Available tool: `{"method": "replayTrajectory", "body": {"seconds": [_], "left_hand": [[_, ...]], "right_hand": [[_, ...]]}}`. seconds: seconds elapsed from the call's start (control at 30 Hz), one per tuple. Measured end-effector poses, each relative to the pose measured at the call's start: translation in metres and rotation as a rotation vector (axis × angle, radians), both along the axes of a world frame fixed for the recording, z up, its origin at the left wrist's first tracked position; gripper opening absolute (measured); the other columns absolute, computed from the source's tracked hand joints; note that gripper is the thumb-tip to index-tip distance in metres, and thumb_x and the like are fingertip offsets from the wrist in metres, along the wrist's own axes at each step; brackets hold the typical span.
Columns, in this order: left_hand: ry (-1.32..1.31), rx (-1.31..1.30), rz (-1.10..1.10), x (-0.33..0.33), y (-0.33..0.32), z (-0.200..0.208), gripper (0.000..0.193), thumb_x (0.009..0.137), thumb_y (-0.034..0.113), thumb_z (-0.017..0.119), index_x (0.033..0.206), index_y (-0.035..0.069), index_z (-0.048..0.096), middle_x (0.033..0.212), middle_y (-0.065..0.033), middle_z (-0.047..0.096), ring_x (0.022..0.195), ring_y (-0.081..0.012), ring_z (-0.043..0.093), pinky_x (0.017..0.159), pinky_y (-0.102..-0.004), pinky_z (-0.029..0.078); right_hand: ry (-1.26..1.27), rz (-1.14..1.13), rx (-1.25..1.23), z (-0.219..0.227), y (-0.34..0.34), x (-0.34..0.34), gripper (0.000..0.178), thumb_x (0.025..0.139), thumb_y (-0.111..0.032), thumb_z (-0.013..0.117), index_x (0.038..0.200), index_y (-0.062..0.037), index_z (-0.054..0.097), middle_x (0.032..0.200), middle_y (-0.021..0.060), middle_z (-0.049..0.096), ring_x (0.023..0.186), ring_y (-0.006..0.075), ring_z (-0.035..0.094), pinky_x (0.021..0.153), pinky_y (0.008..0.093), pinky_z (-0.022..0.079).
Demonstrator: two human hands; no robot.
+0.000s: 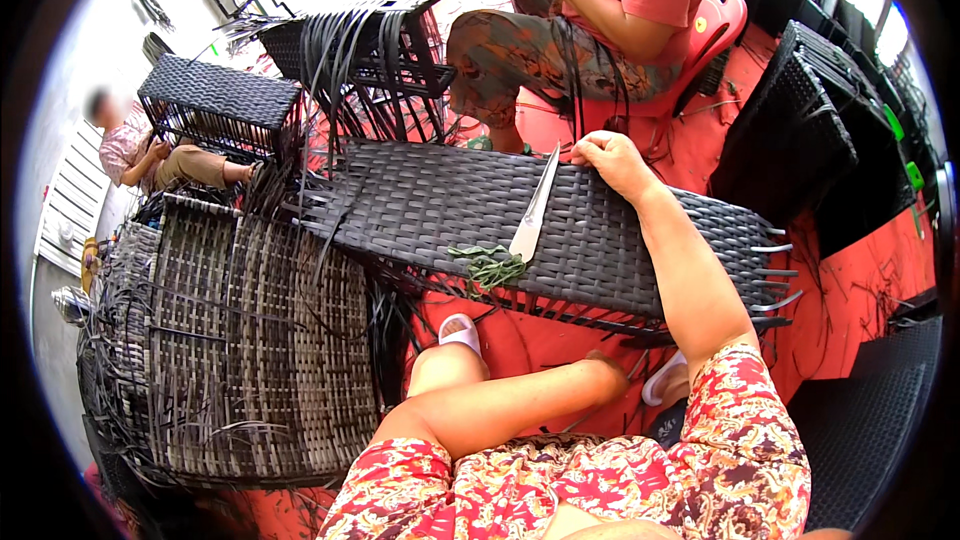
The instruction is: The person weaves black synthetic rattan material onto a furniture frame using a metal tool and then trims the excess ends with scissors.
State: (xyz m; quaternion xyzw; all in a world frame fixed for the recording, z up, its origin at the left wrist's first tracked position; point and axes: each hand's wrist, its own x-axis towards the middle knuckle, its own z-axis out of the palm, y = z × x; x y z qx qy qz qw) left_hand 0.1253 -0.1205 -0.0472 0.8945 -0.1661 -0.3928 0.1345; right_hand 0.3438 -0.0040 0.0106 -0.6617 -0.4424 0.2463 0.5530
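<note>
A black woven panel (440, 195) of flat plastic strips stretches across in front of me, on a frame whose open strands show below its near edge. My right hand (612, 162) is at the panel's far edge, its fingers pinched together; what is between them is too small to make out. On the panel, left of that hand, lies a long pointed metal blade (538, 205), which looks like closed scissors. Green wrapping (490, 268) covers its handle end. What looks like my left forearm (510, 400) crosses low over my lap, toward my left hand (603, 372), whose fingers are hidden.
A brownish woven piece (260, 340) stands close on my left. Beyond the panel, a person (640, 0) on a red chair (715, 25) works on another black frame. Another person (150, 145) sits far left. Stacked black woven pieces (790, 130) line the right; strip scraps litter the red floor (850, 285).
</note>
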Motion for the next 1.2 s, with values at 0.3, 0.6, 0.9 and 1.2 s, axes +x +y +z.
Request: {"method": "replayTrajectory", "body": {"seconds": [0.3, 0.6, 0.9, 1.2], "left_hand": [[0.031, -0.008, -0.017, 0.002, 0.001, -0.005, 0.04, 0.085, 0.019, 0.047, 0.125, 0.016, 0.053, 0.122, -0.0114, 0.056, 0.107, -0.0245, 0.058, 0.081, -0.0403, 0.047], [0.031, 0.013, -0.034, -0.006, 0.004, -0.004, 0.037, 0.081, 0.019, 0.054, 0.116, 0.009, 0.059, 0.118, -0.0115, 0.058, 0.107, -0.0271, 0.057, 0.081, -0.0418, 0.048], [0.128, -0.005, 0.019, -0.002, 0.007, 0.011, 0.053, 0.08, 0.022, 0.06, 0.131, 0.015, 0.047, 0.132, -0.0068, 0.048, 0.123, -0.0224, 0.045, 0.093, -0.0443, 0.038], [0.086, -0.068, 0.061, -0.002, 0.001, -0.023, 0.051, 0.082, 0.023, 0.052, 0.132, 0.015, 0.044, 0.13, -0.0099, 0.049, 0.116, -0.0262, 0.051, 0.084, -0.044, 0.044]], "right_hand": [[0.032, -0.028, -0.014, -0.006, 0.002, 0.004, 0.02, 0.085, -0.015, 0.055, 0.083, 0.003, 0.064, 0.077, 0.0075, 0.066, 0.073, 0.0128, 0.062, 0.07, 0.0256, 0.049], [0.009, -0.033, -0.037, -0.005, 0.001, 0.003, 0.021, 0.087, -0.015, 0.053, 0.083, 0.0036, 0.063, 0.077, 0.007, 0.065, 0.073, 0.0126, 0.061, 0.07, 0.0258, 0.049], [-0.057, -0.043, -0.035, 0.001, 0.001, -0.001, 0.019, 0.086, -0.012, 0.052, 0.083, 0.0033, 0.064, 0.077, 0.0095, 0.066, 0.073, 0.015, 0.063, 0.07, 0.028, 0.05], [-0.012, -0.043, -0.025, -0.001, -0.001, -0.001, 0.019, 0.086, -0.012, 0.053, 0.084, 0.0033, 0.064, 0.079, 0.0094, 0.066, 0.073, 0.0148, 0.063, 0.071, 0.0278, 0.05]]}}
